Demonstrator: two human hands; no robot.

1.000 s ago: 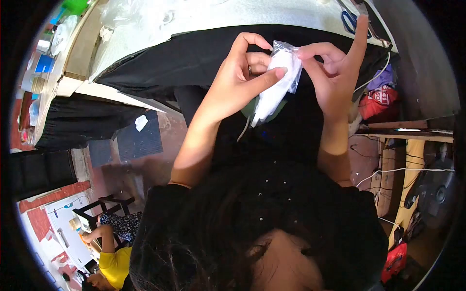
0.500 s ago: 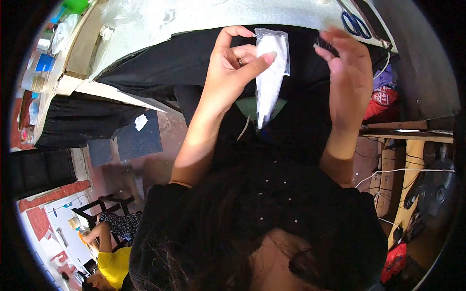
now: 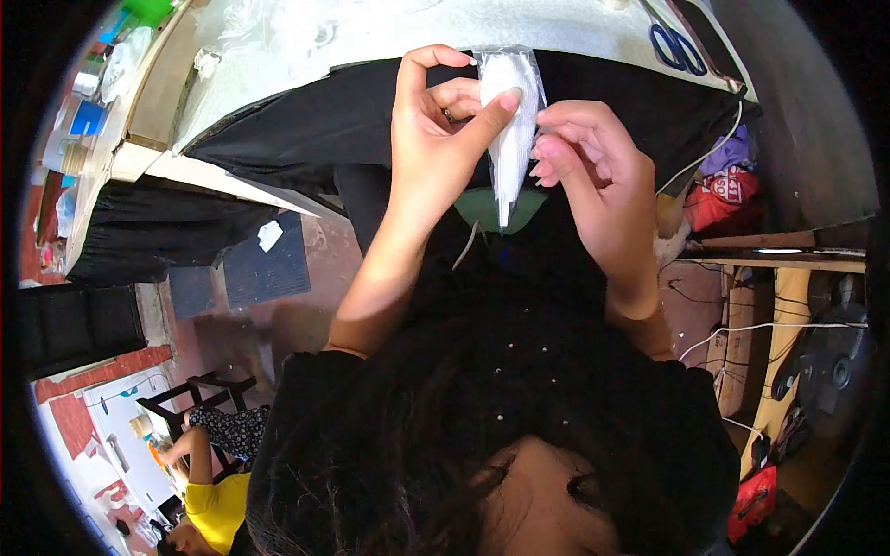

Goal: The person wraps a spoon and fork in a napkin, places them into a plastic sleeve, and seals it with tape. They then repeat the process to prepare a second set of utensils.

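A narrow white item in a clear plastic wrapper [image 3: 510, 139] hangs upright over my lap, wide at the top and tapering downward. My left hand [image 3: 450, 125] pinches it, with the thumb across its front and the other fingers curled beside and behind it. My right hand [image 3: 593, 162] is at the wrapper's right edge, its thumb and index finger bent close together. Whether those fingertips grip the plastic edge is too small to tell.
Ahead is a white-covered table [image 3: 389, 32] with dark blue scissors [image 3: 677, 48] at its right side. Black cloth [image 3: 287, 120] hangs below its edge. A person in yellow [image 3: 218, 510] is at the lower left. Red and purple bags [image 3: 723, 195] lie at right, near cables.
My right hand has come left and down from beside the table edge to the wrapper. My left hand and the wrapped item have shifted slightly left, and the item hangs straighter.
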